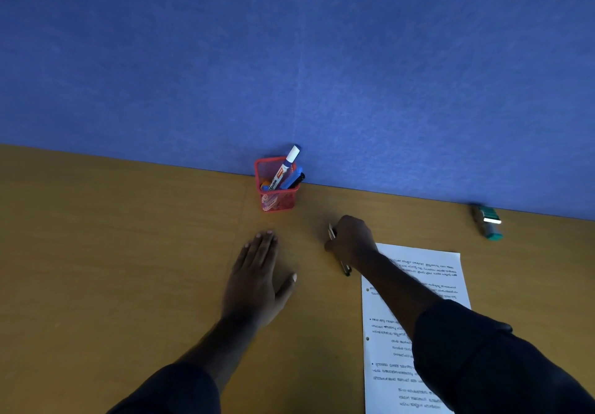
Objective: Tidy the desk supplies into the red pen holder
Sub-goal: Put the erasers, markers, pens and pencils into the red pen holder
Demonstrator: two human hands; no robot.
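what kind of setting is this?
Likely an office cubicle desk: a blue fabric partition backs a wooden desk, with a red pen holder and a printed sheet on it.

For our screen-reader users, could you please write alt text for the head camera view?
The right hand grips a pen on a wooden desk, near a red pen holder with markers; the left hand lies flat, open.

Wooden desk top (112, 236), yellow-brown with faint grain, spreads under and around both hands. Blue fabric partition wall (289, 59) stands upright beyond the hands, meeting the desk's far edge along a slanted line. Light is dim and even, soft shadows beneath the hands.
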